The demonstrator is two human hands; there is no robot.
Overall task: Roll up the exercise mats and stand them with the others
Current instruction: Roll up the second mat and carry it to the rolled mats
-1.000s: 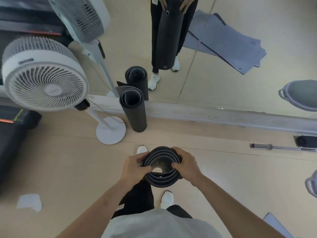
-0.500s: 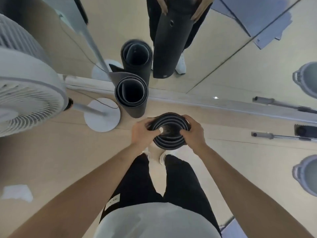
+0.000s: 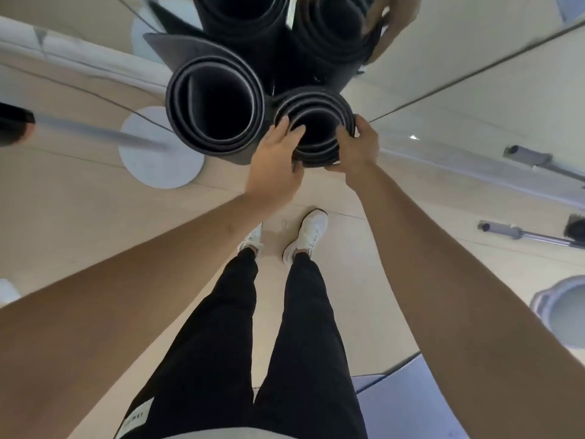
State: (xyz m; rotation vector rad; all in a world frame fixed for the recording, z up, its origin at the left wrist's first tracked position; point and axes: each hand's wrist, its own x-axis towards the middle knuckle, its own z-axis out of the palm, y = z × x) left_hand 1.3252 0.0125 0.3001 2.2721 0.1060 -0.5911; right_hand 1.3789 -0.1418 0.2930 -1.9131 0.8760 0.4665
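Looking straight down, the view takes in a pair of black trousers [image 3: 221,343] and, beyond them, two white shoes [image 3: 308,236] planted on the beige floor [image 3: 79,217], toes toward the wall. A pale blue mat [image 3: 405,400] lies flat on the floor at the lower right corner. Both bare arms stretch forward past the shoes to a dark rolled mat [image 3: 313,98], which stands on end with its open top facing the camera; its lower end is hidden, so whether it touches the floor cannot be told. The left hand [image 3: 275,166] grips the near left side of that top rim, fingers hooked inside the hollow and thumb outside. The right hand [image 3: 356,150] clasps the right side, fingers curled over the rim. Just to the left, rim close against rim, stands another rolled mat [image 3: 218,63], wider and more loosely wound, upright beside the wall. Left of it sits the round white base [image 3: 158,166] of a fan, with its pole [image 3: 95,134] slanting off to the left edge. At the far right lie a metal bar [image 3: 519,232] and a grey tub [image 3: 566,312]. Farthest off, the mirror [image 3: 474,42] on the wall doubles both rolls and a hand.
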